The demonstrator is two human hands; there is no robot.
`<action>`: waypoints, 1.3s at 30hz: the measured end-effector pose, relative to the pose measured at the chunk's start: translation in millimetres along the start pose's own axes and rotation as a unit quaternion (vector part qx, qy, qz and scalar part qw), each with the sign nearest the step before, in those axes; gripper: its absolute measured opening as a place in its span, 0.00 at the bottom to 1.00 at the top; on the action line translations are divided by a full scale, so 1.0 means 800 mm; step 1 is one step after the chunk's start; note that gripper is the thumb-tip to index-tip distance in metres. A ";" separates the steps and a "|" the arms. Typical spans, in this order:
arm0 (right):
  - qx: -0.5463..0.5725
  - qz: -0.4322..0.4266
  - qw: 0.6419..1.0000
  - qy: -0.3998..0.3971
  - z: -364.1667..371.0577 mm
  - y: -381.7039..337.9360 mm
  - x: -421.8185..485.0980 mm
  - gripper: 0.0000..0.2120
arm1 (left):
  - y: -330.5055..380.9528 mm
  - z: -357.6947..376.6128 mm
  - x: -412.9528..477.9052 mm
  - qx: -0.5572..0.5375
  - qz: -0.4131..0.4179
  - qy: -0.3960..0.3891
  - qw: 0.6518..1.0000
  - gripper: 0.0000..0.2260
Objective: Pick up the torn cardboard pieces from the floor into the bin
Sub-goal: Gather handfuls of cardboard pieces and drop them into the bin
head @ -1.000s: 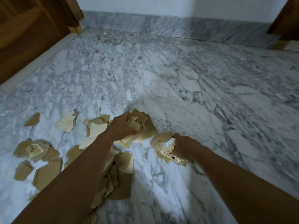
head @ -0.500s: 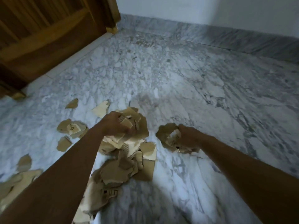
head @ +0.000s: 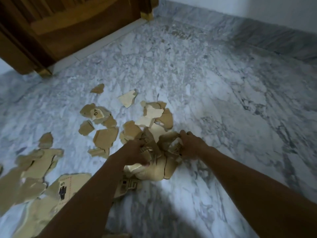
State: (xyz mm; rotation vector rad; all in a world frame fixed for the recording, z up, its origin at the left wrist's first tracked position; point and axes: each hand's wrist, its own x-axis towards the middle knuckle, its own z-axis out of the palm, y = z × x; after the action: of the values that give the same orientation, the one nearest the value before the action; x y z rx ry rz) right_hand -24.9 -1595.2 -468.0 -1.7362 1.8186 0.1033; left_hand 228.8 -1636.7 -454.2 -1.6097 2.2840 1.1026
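Cardboard: the torn cardboard pieces (head: 105, 137) are flat, thin, brown and tan, with ragged edges. They lie all over the floor (head: 214, 86), mostly in a heap in the middle and down at the left.
Floor: smooth white and grey stone with dark wiggly lines.
Door: a brown wooden door (head: 68, 23) stands at the top left.
Left hand: the left hand (head: 137, 152) is curled round a bunch of pieces, right over the heap.
Right hand: the right hand (head: 192, 146) grips another bunch, just beside the left one.
Change: a moment ago the hands were apart with bare floor between them. Now their bunches meet over the heap.
Hard to see: the arms hide part of the heap. The bottom-left pieces are blurry. The black print on one big piece (head: 68, 188) is partly covered.
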 end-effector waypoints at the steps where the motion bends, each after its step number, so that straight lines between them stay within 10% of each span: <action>1: 0.026 0.003 1.000 0.003 -0.002 0.007 -0.001 0.32 | 0.002 0.005 0.002 0.011 0.003 0.011 1.000 0.27; 6: 0.133 -0.002 0.991 0.021 -0.023 0.039 -0.005 0.24 | -0.002 -0.011 0.002 -0.067 -0.024 0.016 0.997 0.36; 14: 0.112 -0.002 0.988 -0.107 0.005 -0.026 -0.009 0.31 | -0.025 -0.090 -0.013 -0.107 -0.094 0.034 0.989 0.12; 21: -0.003 0.012 0.999 -0.046 0.053 -0.059 -0.009 0.36 | -0.031 -0.096 -0.025 -0.129 -0.102 0.051 0.985 0.26; 24: 0.086 -0.011 0.992 -0.092 0.040 -0.040 -0.014 0.33 | -0.020 -0.089 -0.023 -0.176 -0.099 0.076 0.976 0.12; 28: 0.157 0.039 0.963 -0.214 -0.006 -0.006 -0.038 0.44 | 0.006 -0.087 -0.006 -0.200 -0.075 0.087 0.973 0.22; 31: 0.218 0.068 0.934 -0.274 -0.057 0.009 -0.065 0.32 | 0.041 -0.090 0.019 -0.207 -0.045 0.056 0.976 0.22; 39: 0.567 0.150 0.806 0.075 -0.195 0.075 -0.160 0.14 | 0.266 -0.109 0.043 -0.257 0.107 -0.026 0.960 0.11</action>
State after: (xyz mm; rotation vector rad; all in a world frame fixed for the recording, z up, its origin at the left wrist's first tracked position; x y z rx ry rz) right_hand -145.4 -1545.7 -302.1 -0.6004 1.6436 -0.8523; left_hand 56.3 -1683.9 -305.6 -1.4701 2.3020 1.8942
